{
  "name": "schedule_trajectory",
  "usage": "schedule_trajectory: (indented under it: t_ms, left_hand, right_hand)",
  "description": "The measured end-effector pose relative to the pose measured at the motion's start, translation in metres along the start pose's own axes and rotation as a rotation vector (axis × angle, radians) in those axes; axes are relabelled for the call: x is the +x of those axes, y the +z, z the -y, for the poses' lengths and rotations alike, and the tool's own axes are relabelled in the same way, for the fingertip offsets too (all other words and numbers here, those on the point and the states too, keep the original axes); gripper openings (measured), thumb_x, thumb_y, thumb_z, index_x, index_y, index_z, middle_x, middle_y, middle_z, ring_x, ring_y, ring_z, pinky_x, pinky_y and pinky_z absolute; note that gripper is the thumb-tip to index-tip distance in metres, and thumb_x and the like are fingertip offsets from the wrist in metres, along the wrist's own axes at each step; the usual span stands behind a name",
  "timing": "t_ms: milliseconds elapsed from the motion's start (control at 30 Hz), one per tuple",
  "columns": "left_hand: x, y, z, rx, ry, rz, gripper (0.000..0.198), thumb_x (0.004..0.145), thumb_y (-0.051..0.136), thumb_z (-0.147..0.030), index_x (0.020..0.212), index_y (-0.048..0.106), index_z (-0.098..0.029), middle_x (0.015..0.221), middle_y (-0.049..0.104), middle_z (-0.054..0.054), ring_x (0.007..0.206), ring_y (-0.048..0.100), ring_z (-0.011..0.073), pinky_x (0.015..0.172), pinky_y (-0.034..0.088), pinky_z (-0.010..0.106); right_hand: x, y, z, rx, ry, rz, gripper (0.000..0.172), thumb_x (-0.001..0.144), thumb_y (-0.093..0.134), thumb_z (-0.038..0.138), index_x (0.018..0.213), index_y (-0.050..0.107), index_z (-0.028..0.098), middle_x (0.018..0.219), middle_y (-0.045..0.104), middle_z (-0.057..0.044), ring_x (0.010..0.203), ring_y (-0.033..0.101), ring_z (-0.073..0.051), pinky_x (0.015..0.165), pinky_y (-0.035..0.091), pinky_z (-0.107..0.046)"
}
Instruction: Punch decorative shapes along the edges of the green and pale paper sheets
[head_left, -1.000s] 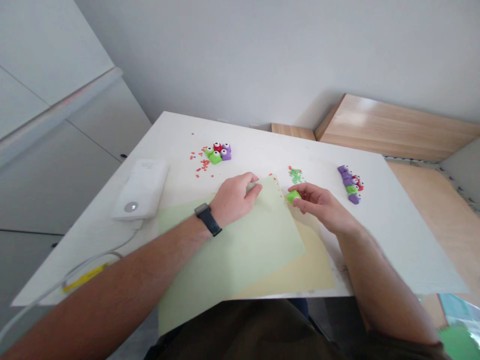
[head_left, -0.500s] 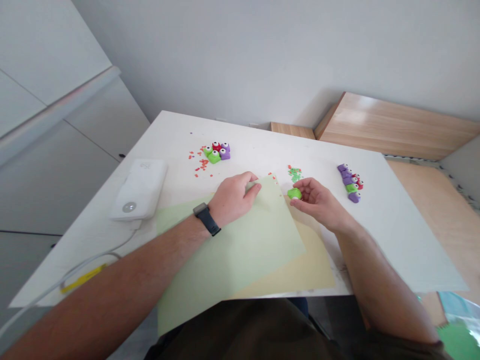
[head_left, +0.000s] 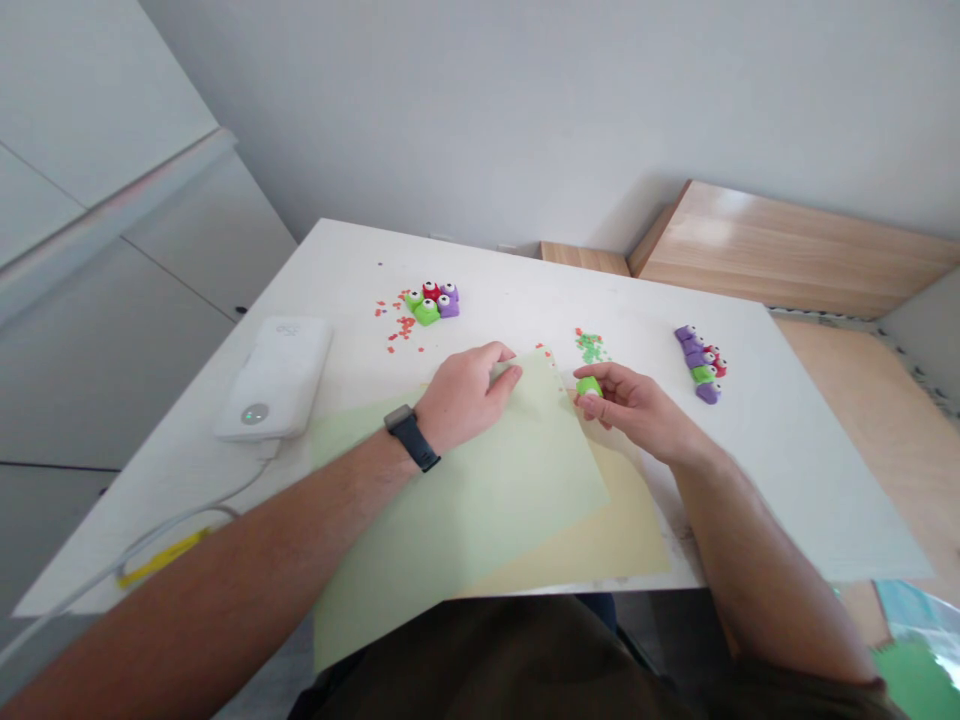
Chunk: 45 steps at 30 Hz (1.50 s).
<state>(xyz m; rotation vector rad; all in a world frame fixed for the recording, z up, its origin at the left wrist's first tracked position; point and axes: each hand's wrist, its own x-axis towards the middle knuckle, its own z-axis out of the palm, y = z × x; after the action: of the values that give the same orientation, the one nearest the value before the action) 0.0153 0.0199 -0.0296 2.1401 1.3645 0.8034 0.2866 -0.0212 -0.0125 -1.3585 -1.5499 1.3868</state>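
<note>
Briefly: everything is carried on a white table (head_left: 787, 470), with a pale green paper sheet (head_left: 465, 510) laid skewed over a pale yellow paper sheet (head_left: 607, 530) near its front edge. A white boxy device (head_left: 274, 380) is placed to the left of the sheets, with a pale cable (head_left: 187, 512) led away from it. Small craft punches are grouped in a cluster (head_left: 429, 303) beyond the sheets and in a short column (head_left: 700, 362) to the right. The left hand (head_left: 465, 392) is rested on the green sheet, half-curled, with nothing gripped, and a black watch (head_left: 409, 438) is worn on that wrist. The right hand (head_left: 634, 405) is partly closed, and a green craft punch (head_left: 589, 387) is pinched between thumb and fingers, just off the far edge of the green sheet. The punch is judged light, stiff and small, with smooth plastic faces that could slip; its side faces look like the best hold, leaving the white top button free. Red paper bits (head_left: 401, 325) and green paper bits (head_left: 591, 347) lie loose and would be easily scattered; a few red ones (head_left: 541, 350) sit by the sheet's corner, but nothing solid stands near the punch.
</note>
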Motion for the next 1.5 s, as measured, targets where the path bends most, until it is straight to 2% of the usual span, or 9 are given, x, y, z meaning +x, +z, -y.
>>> schedule_trajectory:
  t_ms: [133,333,433,567,767,1033,1167,1500]
  left_hand:
    - [0.0,0.0,0.0,0.006,-0.009,0.004,0.026,0.101,0.056,-0.04,0.111,0.071,-0.021,0.107,0.081,0.007,0.094,0.074,0.0255,0.086,0.053,0.038]
    - [0.0,-0.001,0.0,-0.002,-0.003,0.0,0.025,0.101,0.056,-0.04,0.111,0.071,-0.022,0.109,0.08,0.007,0.1,0.074,0.0261,0.09,0.053,0.038]
    - [0.0,-0.002,0.0,-0.001,-0.002,0.003,0.025,0.101,0.056,-0.04,0.111,0.07,-0.022,0.109,0.08,0.006,0.1,0.074,0.026,0.09,0.053,0.038]
    - [0.0,-0.002,-0.001,-0.005,0.003,0.002,0.025,0.101,0.056,-0.039,0.11,0.07,-0.021,0.111,0.08,0.007,0.102,0.074,0.0266,0.091,0.053,0.038]
    - [0.0,-0.002,-0.002,0.0,-0.003,0.002,0.026,0.101,0.055,-0.041,0.11,0.07,-0.022,0.109,0.081,0.006,0.098,0.074,0.0255,0.089,0.053,0.037]
    - [0.0,-0.003,-0.002,-0.004,0.007,0.001,0.025,0.101,0.056,-0.04,0.109,0.07,-0.022,0.106,0.08,0.006,0.096,0.074,0.0254,0.088,0.053,0.037]
    - [0.0,-0.003,-0.002,-0.01,0.009,0.002,0.024,0.101,0.056,-0.039,0.109,0.07,-0.021,0.109,0.08,0.006,0.1,0.074,0.0261,0.089,0.052,0.037]
    - [0.0,-0.003,-0.003,-0.004,-0.003,0.007,0.025,0.101,0.056,-0.04,0.11,0.07,-0.022,0.103,0.08,0.006,0.088,0.073,0.0242,0.083,0.052,0.036]
  right_hand:
    - [0.0,0.001,0.003,0.007,-0.01,-0.014,0.034,0.088,0.082,0.048,0.098,0.063,0.021,0.088,0.06,0.0,0.077,0.052,-0.014,0.069,0.041,-0.03]
    - [-0.004,0.001,0.01,-0.06,0.024,0.018,0.037,0.098,0.068,0.055,0.108,0.068,0.02,0.081,0.053,0.002,0.069,0.042,-0.013,0.062,0.034,-0.03]
    - [-0.005,0.004,0.014,-0.043,0.028,0.036,0.038,0.094,0.074,0.054,0.111,0.066,0.02,0.087,0.058,0.0,0.074,0.047,-0.014,0.067,0.039,-0.03]
    - [-0.003,0.007,0.013,0.009,0.031,0.006,0.04,0.087,0.081,0.054,0.102,0.065,0.021,0.092,0.064,-0.002,0.082,0.055,-0.017,0.074,0.045,-0.031]
    - [-0.001,0.007,0.007,0.001,0.059,-0.001,0.041,0.087,0.08,0.056,0.104,0.067,0.02,0.094,0.067,-0.003,0.082,0.058,-0.017,0.074,0.046,-0.031]
    - [-0.003,0.005,0.009,-0.032,0.083,0.026,0.043,0.091,0.075,0.058,0.108,0.069,0.019,0.078,0.057,0.002,0.066,0.043,-0.012,0.059,0.033,-0.028]
    - [-0.004,0.005,0.01,-0.052,0.074,0.031,0.046,0.093,0.072,0.061,0.109,0.07,0.019,0.076,0.055,0.002,0.065,0.041,-0.013,0.058,0.031,-0.029]
    - [-0.004,0.004,0.013,-0.043,0.051,0.03,0.042,0.095,0.07,0.06,0.107,0.07,0.019,0.074,0.051,0.003,0.066,0.041,-0.013,0.058,0.03,-0.029]
